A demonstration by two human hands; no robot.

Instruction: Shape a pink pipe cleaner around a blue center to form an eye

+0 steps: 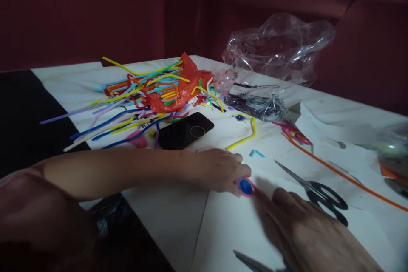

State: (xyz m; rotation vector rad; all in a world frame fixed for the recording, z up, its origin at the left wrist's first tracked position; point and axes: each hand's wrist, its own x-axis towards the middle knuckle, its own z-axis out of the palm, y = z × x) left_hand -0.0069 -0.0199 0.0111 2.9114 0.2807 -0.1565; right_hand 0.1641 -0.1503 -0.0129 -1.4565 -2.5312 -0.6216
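Note:
A small pink-edged cutout with a blue round centre is low over the white paper. My left hand reaches in from the left, its fingers closed on the cutout's left edge. From the lower right comes my right hand, its fingertips meeting the right edge of the same piece; its thumb is hidden. Beside my right hand lie black-handled scissors, blades apart slightly or closed, I cannot tell. A short bent light-blue pipe cleaner rests beyond the hands.
A black phone lies beyond my left forearm. Behind it, many coloured pipe cleaners spill around a red plastic bag. A crumpled clear bag stands at the back. An orange pipe cleaner crosses the right side. Other blades show at the bottom edge.

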